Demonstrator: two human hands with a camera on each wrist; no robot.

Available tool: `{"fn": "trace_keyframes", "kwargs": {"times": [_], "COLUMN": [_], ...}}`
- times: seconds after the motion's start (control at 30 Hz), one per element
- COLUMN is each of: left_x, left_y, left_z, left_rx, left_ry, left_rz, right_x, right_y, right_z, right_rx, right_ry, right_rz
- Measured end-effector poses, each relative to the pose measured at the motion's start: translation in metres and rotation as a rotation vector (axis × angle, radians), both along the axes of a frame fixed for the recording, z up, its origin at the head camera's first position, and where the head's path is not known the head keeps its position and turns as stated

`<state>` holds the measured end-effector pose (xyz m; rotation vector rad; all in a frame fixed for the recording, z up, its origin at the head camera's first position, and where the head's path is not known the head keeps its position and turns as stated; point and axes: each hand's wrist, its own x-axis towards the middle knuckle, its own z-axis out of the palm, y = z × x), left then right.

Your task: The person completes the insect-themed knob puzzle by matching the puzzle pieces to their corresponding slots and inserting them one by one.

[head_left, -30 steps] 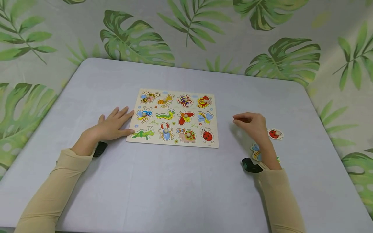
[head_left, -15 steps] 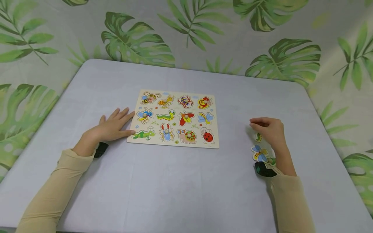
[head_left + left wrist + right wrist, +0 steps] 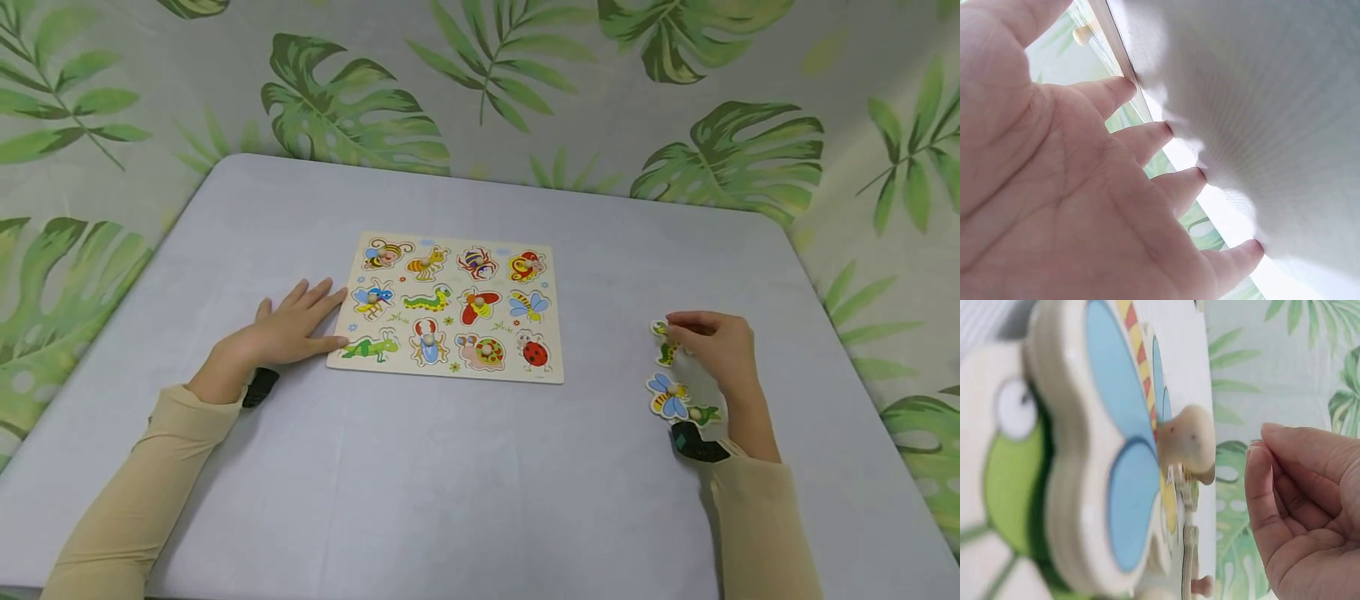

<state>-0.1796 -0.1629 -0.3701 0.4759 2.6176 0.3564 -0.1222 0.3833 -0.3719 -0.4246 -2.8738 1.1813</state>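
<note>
The fingers of my left hand (image 3: 281, 333) are spread, with the tips at the left edge of a wooden insect peg puzzle board (image 3: 495, 371); the left wrist view shows the fingertips along the board's edge (image 3: 1116, 56). My right hand (image 3: 723, 350) is over the loose pieces, fingers curled and thumb near the fingertip. From the head its tips overlap the knob of a caterpillar piece (image 3: 664, 357). In the right wrist view the hand (image 3: 1310, 506) shows nothing between its fingertips, apart from the knobs. Nearer me lie a blue-winged dragonfly piece (image 3: 663, 400) and a green grasshopper piece (image 3: 708, 414).
A white cloth covers the table (image 3: 450, 492). Behind it hangs a leaf-patterned backdrop (image 3: 510, 92). On the board, several pieces with knobs sit in place, such as the spider (image 3: 477, 262). The printed caterpillar (image 3: 427, 298) and ladybug (image 3: 534, 352) carry no knob.
My right hand has moved right and slightly toward me, from beside the board to the loose pieces. The ladybug piece is now mostly hidden behind it. My left hand stays at the board.
</note>
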Motion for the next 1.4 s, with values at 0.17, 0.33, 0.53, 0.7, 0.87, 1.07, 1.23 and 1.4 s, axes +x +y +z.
{"fn": "trace_keyframes", "kwargs": {"times": [0.17, 0.33, 0.53, 0.7, 0.87, 1.07, 1.23, 1.4], "left_x": [-0.001, 0.0, 0.001, 0.002, 0.003, 0.002, 0.002, 0.002], "left_y": [0.001, 0.002, 0.002, 0.0, 0.002, 0.003, 0.002, 0.002], "left_z": [0.002, 0.003, 0.003, 0.002, 0.003, 0.003, 0.003, 0.002], "left_rx": [-0.003, 0.0, 0.01, 0.006, 0.009, 0.006, 0.008, 0.011], "left_ry": [-0.001, 0.001, -0.008, -0.006, -0.008, 0.002, 0.005, 0.006], "left_rz": [-0.002, -0.003, 0.002, 0.001, 0.0, -0.004, -0.001, -0.004], "right_x": [0.001, 0.004, 0.007, 0.005, 0.002, -0.001, -0.003, -0.003], "right_y": [0.009, 0.013, 0.014, 0.014, 0.012, 0.009, 0.008, 0.008], "right_z": [-0.006, -0.005, -0.002, -0.005, -0.008, -0.007, -0.007, -0.006], "right_rx": [0.026, 0.006, 0.039, 0.067, 0.111, 0.135, 0.166, 0.176], "right_ry": [-0.03, -0.046, -0.085, -0.14, -0.16, -0.168, -0.143, -0.131], "right_rz": [-0.027, -0.024, 0.02, 0.037, 0.057, 0.07, 0.094, 0.108]}}
